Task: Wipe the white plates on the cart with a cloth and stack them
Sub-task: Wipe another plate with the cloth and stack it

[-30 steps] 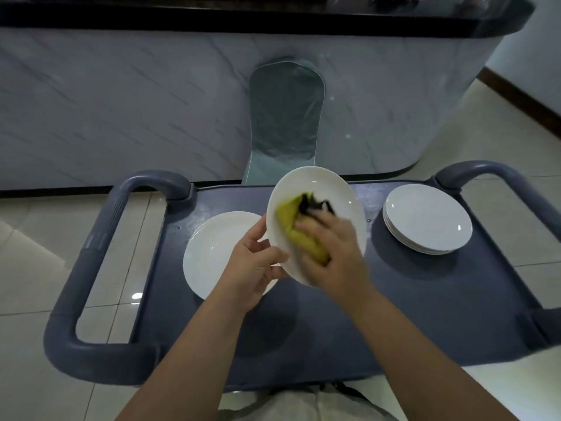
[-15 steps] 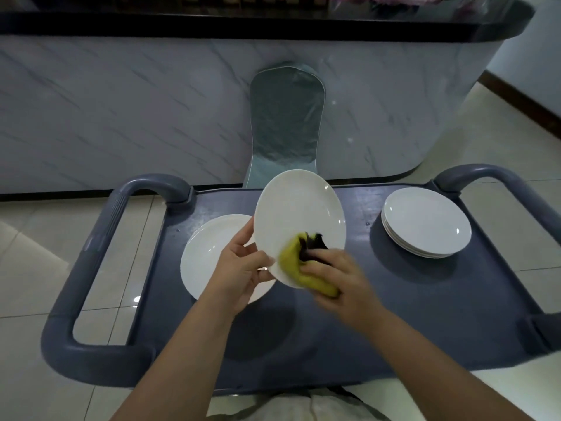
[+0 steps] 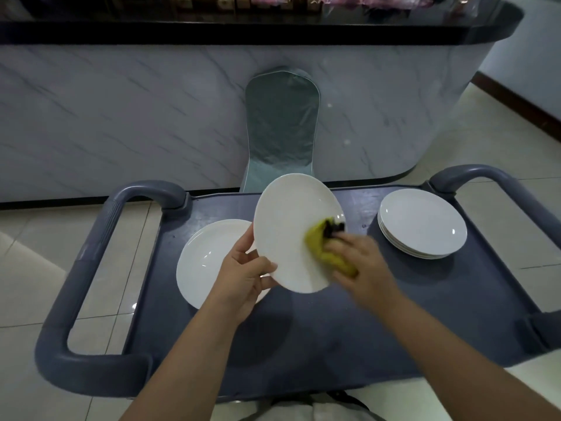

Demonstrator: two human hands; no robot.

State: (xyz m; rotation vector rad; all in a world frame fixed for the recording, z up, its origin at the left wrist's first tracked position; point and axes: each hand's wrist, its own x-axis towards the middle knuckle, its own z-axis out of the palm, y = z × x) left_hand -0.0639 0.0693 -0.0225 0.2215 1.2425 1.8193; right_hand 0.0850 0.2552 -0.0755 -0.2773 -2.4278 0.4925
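plate: glossy, round, white plate (image 3: 291, 232) tilted above your matte grey cart (image 3: 334, 329), face toward you, long axis near upright | left hand (image 3: 243, 268): grips lower-left rim, thumb on face | right hand (image 3: 361, 262): clutches crumpled yellow cloth (image 3: 321, 247) against right edge | stacked plates (image 3: 422, 223): far right

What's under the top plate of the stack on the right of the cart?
More white plates: only their rims show, along the near edge of the top plate. Their faces are covered; the count is unclear.
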